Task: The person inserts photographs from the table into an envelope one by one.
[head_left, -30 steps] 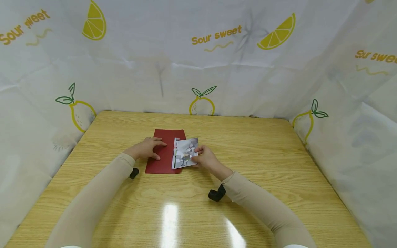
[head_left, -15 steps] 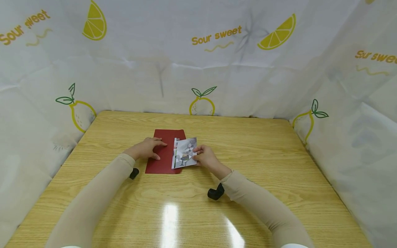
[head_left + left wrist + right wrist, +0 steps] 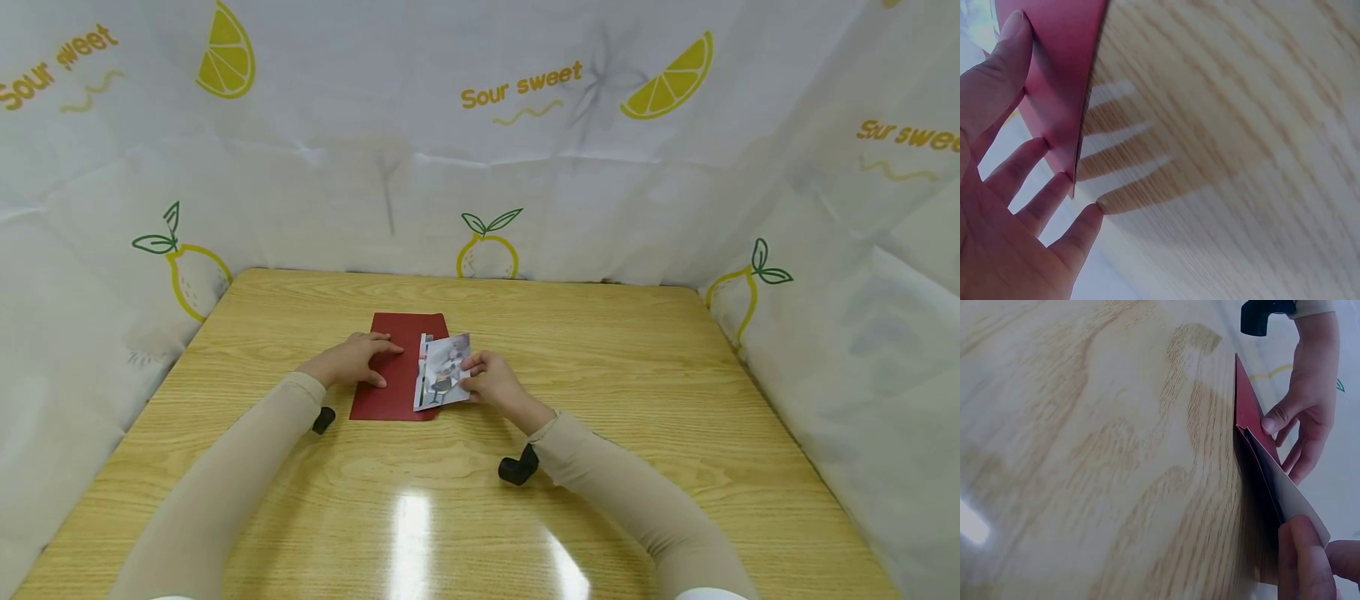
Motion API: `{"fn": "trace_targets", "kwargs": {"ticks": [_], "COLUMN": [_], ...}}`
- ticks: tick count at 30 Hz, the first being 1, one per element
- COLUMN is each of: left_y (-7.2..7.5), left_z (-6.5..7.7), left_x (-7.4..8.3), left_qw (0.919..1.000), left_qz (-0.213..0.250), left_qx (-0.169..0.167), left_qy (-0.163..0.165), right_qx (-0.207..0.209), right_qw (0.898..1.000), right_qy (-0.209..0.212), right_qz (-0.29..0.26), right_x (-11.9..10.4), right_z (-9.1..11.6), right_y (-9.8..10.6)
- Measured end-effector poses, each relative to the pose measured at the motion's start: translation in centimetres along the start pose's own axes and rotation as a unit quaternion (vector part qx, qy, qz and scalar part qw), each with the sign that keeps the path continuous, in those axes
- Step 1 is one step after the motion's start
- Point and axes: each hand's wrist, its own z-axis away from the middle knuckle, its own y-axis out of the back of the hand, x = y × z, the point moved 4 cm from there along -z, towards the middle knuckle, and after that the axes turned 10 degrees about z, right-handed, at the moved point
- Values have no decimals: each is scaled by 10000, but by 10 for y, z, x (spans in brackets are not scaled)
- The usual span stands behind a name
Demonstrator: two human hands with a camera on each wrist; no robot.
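Observation:
A flat red folder (image 3: 397, 396) lies on the wooden table. My left hand (image 3: 354, 360) rests on its left part, fingers spread and thumb toward me; in the left wrist view the fingertips (image 3: 1039, 145) touch the red surface along its edge. On the folder's right part sits a printed picture card (image 3: 445, 371), greyish white with a drawing of furniture. My right hand (image 3: 497, 382) pinches the card's right edge between thumb and fingers. Seen in the right wrist view, the card (image 3: 1291, 494) slants up from the folder (image 3: 1247, 400), its raised end in the fingers.
Black curved pieces show by each wrist, one beside the right sleeve (image 3: 517, 467) and one near the left sleeve (image 3: 324, 420). A white cloth (image 3: 360, 208) printed with lemons hangs behind and beside the table (image 3: 600, 350).
My right hand has shifted slightly left, and the card's right edge has moved left with it. The left hand and the red folder stay in place.

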Motion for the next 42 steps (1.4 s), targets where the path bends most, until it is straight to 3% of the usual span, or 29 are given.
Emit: {"fn": "trace_targets", "kwargs": {"ticks": [23, 34, 42], "left_y": [0, 0, 0], "left_z": [0, -1, -1], "left_x": [0, 1, 1], "left_qw": [10000, 10000, 9999], "left_qz": [-16, -56, -102], "left_qx": [22, 11, 12], "left_qy": [10, 14, -121], "right_qx": [-26, -9, -21], "right_qw": [9999, 9992, 9991], "right_qy": [-135, -117, -241], "right_qz": [-13, -394, -338], "right_x": [-15, -10, -13], "right_z": [-6, -8, -9], "right_y": [-18, -9, -9]}}
